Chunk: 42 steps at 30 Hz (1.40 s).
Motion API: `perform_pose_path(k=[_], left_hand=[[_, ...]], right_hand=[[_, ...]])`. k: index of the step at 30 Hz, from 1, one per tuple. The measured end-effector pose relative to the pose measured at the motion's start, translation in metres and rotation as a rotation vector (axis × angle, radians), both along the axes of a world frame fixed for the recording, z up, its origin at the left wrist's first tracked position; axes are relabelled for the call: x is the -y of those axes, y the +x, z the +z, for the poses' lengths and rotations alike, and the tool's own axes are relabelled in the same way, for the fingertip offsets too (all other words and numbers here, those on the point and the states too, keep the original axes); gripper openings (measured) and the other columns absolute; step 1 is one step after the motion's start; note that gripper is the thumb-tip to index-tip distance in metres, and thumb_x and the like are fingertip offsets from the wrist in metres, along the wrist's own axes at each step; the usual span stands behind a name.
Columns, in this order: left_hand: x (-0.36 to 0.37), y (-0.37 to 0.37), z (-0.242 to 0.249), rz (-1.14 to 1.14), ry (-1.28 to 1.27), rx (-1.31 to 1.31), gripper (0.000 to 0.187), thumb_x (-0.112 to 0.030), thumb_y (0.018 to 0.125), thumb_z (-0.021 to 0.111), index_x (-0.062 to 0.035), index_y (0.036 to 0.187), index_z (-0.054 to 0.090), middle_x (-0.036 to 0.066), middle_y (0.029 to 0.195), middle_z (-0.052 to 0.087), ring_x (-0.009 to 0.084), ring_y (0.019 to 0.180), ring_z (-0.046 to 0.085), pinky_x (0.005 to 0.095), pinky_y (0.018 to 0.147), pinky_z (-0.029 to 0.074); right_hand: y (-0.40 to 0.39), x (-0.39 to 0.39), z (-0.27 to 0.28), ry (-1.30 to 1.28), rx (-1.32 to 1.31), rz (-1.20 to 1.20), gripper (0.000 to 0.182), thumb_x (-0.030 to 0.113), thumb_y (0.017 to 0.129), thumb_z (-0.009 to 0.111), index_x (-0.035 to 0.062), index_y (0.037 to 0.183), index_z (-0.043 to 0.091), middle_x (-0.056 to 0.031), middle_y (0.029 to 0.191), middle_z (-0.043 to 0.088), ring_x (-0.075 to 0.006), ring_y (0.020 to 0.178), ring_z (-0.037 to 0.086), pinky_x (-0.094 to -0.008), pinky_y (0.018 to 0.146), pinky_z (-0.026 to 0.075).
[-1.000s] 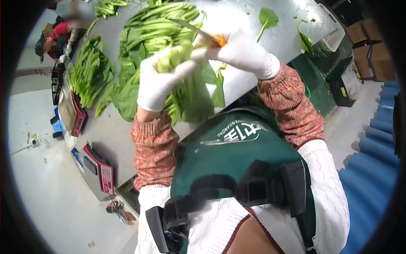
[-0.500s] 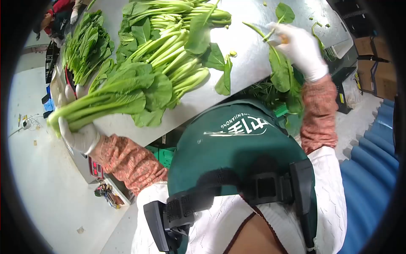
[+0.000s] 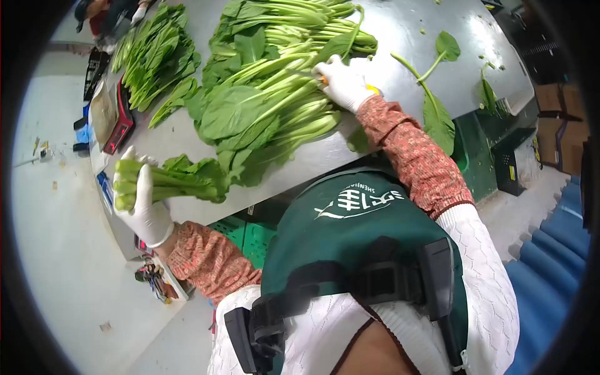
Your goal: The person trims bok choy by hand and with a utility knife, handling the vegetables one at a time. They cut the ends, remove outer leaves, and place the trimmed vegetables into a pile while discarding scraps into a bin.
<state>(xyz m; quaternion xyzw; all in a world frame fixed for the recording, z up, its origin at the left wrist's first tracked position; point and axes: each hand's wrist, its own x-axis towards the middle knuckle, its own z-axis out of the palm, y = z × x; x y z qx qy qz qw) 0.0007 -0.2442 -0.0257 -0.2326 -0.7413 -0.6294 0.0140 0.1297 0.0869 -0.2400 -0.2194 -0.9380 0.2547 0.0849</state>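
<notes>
A gloved left hand (image 3: pixel 147 219) grips a bunch of leafy greens (image 3: pixel 178 183) near the edge of the worktop (image 3: pixel 406 25); likely light, crisp-stemmed and easily bruised in the leaf, it is best held at its firm base. Beyond, the right hand (image 3: pixel 344 86) curls at a larger heap (image 3: pixel 240 115), its hold unclear.

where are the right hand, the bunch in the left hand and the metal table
Right hand (image 3: pixel 345 86): head view, on the back of the glove
Bunch (image 3: pixel 167 185) in the left hand (image 3: pixel 149 219): head view, on its stems
Metal table (image 3: pixel 405 26): head view, on its bare top
</notes>
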Motion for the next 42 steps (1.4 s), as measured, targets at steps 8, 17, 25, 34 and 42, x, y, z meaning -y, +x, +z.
perform_pose_path(k=[8,17,25,34,42], left_hand=[[0.004,-0.011,-0.005,-0.033,0.092,0.108,0.033,0.001,0.086,0.066,0.0085,0.118,0.061,0.011,0.101,0.066,0.0156,0.088,0.063,0.0285,0.082,0.051],[-0.084,0.031,-0.029,-0.625,-0.453,-0.451,0.026,0.000,0.076,0.069,-0.0059,0.100,0.069,0.012,0.106,0.068,0.0240,0.093,0.066,0.0306,0.085,0.051],[-0.157,0.062,-0.095,-0.839,-0.484,-0.642,0.028,-0.012,0.062,0.076,-0.0057,0.088,0.069,0.020,0.111,0.057,0.0389,0.102,0.055,0.0467,0.088,0.046],[-0.169,0.057,-0.052,-0.698,-0.518,-0.661,0.030,-0.007,0.065,0.074,-0.0052,0.095,0.070,0.023,0.119,0.055,0.0396,0.113,0.055,0.0430,0.098,0.045],[-0.190,0.077,-0.032,-0.769,-0.510,-0.554,0.030,-0.006,0.065,0.075,-0.0032,0.094,0.070,0.021,0.113,0.056,0.0368,0.106,0.056,0.0410,0.093,0.046]], right_hand=[[0.012,-0.018,0.023,-0.062,-0.024,0.142,0.028,0.033,0.083,0.067,0.0169,0.105,0.063,-0.0120,0.095,0.071,-0.0324,0.090,0.068,-0.0428,0.079,0.051],[0.020,-0.011,0.068,-0.425,-0.062,-0.020,0.035,0.044,0.084,0.062,0.0135,0.099,0.069,-0.0085,0.093,0.072,-0.0231,0.087,0.068,-0.0356,0.080,0.051],[0.040,0.005,0.108,-0.428,-0.331,0.047,0.020,0.009,0.083,0.064,0.0024,0.102,0.066,-0.0072,0.086,0.067,-0.0127,0.079,0.060,-0.0279,0.075,0.049],[0.085,0.018,0.117,0.139,-0.443,-0.161,0.051,0.003,0.069,0.064,0.0103,0.119,0.063,-0.0125,0.092,0.067,-0.0312,0.086,0.065,-0.0395,0.073,0.053],[0.085,0.016,0.121,0.168,-0.447,-0.275,0.048,0.004,0.070,0.066,0.0069,0.118,0.064,-0.0127,0.084,0.066,-0.0320,0.082,0.064,-0.0418,0.071,0.051]])
